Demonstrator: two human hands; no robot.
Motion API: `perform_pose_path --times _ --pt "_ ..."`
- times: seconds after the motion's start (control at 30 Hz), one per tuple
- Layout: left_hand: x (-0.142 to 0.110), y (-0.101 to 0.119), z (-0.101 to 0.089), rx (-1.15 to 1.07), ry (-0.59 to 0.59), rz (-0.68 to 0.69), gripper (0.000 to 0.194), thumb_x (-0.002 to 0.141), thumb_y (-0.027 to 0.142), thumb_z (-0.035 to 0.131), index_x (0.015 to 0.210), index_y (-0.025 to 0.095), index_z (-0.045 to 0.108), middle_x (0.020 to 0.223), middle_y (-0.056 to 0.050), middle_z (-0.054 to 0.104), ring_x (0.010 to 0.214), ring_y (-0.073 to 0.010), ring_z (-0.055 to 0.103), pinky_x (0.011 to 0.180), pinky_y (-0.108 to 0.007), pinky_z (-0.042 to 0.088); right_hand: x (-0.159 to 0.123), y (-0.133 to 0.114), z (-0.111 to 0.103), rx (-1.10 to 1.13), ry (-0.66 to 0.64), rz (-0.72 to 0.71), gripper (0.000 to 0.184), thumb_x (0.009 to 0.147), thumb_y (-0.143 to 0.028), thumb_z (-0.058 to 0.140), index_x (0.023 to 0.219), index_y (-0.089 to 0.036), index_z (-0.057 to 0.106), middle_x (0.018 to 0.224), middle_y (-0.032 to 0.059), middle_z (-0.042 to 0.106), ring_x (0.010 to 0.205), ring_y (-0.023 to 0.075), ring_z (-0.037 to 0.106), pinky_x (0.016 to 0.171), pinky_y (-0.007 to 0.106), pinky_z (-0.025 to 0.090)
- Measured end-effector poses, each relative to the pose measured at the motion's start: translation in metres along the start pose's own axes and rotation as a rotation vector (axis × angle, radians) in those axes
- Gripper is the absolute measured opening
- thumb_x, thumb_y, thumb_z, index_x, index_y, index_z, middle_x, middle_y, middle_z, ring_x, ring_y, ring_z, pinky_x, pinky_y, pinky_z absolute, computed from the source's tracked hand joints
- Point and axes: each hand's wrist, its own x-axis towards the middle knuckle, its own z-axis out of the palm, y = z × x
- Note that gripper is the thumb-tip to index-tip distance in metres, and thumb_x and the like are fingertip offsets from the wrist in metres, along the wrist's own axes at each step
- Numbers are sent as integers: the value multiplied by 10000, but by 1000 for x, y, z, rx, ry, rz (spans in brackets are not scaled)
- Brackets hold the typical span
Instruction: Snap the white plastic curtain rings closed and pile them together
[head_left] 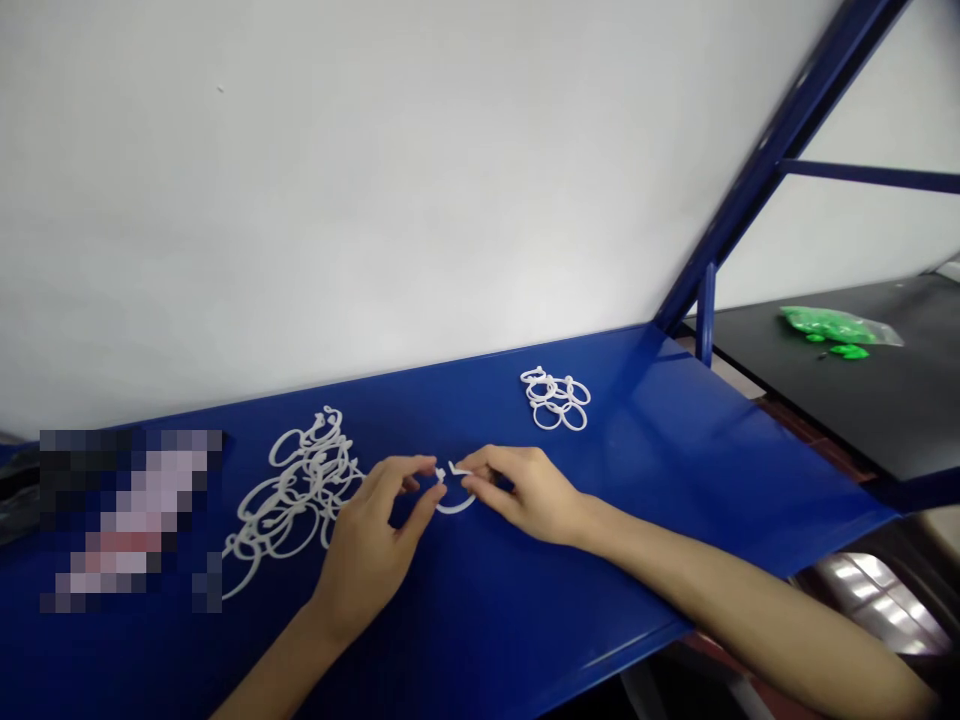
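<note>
A thin white plastic ring point(455, 509) is held between my two hands, low over the blue table. Its two ends stand a little apart at the top. My left hand point(381, 540) pinches the end on the left between thumb and fingers. On the other side, my right hand point(529, 490) grips the ring near its right end in the same way. Left of my left hand lies a tangled pile of similar white rings point(292, 490), some with open ends. A smaller group of white rings point(556, 399), which look closed, rests farther back on the right.
The blue table point(637, 440) meets a pale wall point(450, 200) at its back edge. A blurred-out patch point(135, 530) covers something at the left. Blue metal frame bars point(750, 190) rise at the right. Beyond them, a black table point(900, 350) bears a bag of green pieces point(829, 325).
</note>
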Motion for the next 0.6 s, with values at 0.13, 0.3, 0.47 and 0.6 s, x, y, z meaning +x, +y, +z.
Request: perform_pose_path --times 0.13,0.3,0.47,0.6 --pt "1 -3 -1 -147 -190 -146 294 949 498 549 960 266 730 858 17 766 737 -162 715 700 -268 566 -3 4 3 -137 -46 -162 195 1025 -262 517 1118 -163 657 955 71 733 818 156 693 740 262 546" --pt "-2 -2 -2 -186 -207 -163 274 934 466 556 884 261 732 791 24 759 680 -160 701 647 -260 548 -7 3 7 -332 -66 -297 296 1070 -270 404 1152 -134 653 834 63 705 731 152 653 669 256 517" --pt "-6 -2 0 -177 -219 -69 234 947 341 531 819 243 700 745 16 724 642 -146 661 626 -255 526 -9 1 6 -405 -103 -413 313 1079 -253 364 1086 -128 651 787 50 673 675 146 602 642 266 482" --pt "-8 -6 3 -160 -217 31 228 947 259 501 797 239 672 746 7 692 675 -146 644 657 -265 527 -11 4 6 -500 -142 -450 271 1073 -226 378 1098 -139 634 767 35 654 660 143 582 626 269 461"
